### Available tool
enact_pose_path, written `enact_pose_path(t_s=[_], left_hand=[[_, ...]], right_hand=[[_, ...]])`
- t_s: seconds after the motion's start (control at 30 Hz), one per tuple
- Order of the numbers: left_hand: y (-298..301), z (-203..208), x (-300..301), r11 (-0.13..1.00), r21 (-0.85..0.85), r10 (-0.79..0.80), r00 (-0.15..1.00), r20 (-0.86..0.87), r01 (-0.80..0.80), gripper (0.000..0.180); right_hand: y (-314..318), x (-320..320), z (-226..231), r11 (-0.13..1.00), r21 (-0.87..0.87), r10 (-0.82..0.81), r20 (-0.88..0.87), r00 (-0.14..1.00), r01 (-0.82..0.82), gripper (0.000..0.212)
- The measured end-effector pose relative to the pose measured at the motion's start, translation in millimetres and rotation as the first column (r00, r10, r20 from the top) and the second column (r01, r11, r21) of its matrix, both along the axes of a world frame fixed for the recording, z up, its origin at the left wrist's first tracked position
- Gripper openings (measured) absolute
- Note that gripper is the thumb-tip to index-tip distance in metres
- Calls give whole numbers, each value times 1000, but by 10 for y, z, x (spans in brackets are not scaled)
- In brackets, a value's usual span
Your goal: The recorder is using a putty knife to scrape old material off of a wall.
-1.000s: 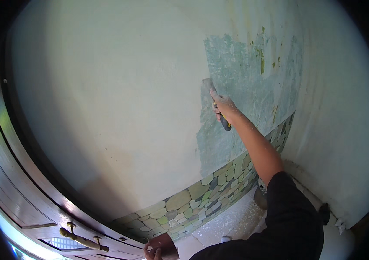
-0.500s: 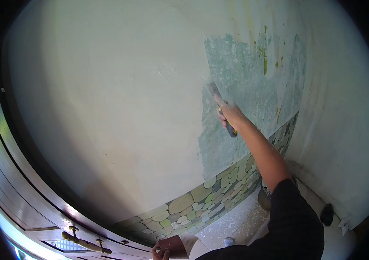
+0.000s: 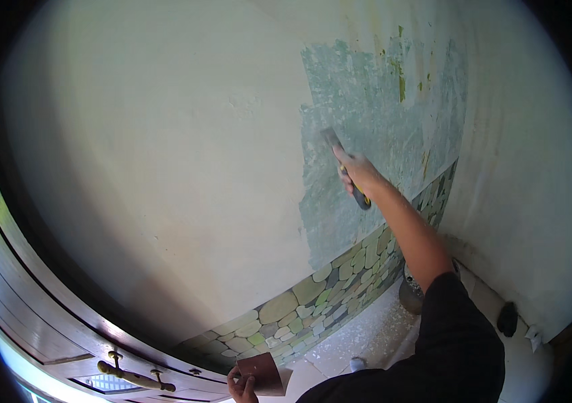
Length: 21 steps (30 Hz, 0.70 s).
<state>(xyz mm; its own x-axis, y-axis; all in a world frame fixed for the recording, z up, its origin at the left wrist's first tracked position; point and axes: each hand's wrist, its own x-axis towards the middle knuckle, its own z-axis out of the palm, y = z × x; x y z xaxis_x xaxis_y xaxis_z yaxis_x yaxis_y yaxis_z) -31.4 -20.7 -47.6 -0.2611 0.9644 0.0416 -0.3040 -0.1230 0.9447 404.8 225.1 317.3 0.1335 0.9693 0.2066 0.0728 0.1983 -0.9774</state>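
Note:
My right hand is closed around the black-and-yellow handle of a scraper. Its metal blade points up and left, over the pale green bare patch of the wall, just right of the patch's ragged border with the white paint. Whether the blade touches the wall I cannot tell. Low in the view, my left hand pinches a folded reddish-brown sheet that looks like sandpaper, thumb on its face. The rest of that arm is out of view.
A band of flat green stones runs along the wall's foot. White flakes lie on the floor. A round grey container stands by my right arm. On the left is a wooden door with a brass handle; a dark object lies at right.
The scraper blade has shifted right and down on the wall, away from the paint border. My left hand has risen with the reddish-brown sheet. The whole view has moved slightly.

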Motion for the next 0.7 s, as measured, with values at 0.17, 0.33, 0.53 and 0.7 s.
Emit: enact_pose_path(t_s=[0.17,0.33,0.53,0.7], left_hand=[[-75,85,82,999,-25,-26,997,-73,25,51],[-108,171,104,998,-58,-42,990,-131,35,49],[-161,-31,-65,998,-47,-45,996,-75,42,48],[-168,-82,27,997,-21,-81,994,-80,79,48]], right_hand=[[140,-71,19,1000,-27,6,-4,1000,-6,49],[145,-205,115,1000,19,-20,-29,999,20,50],[-9,-216,-454,991,-121,-51,68,996,59,52],[136,-302,-247,997,-36,-64,-4,998,64,54]])
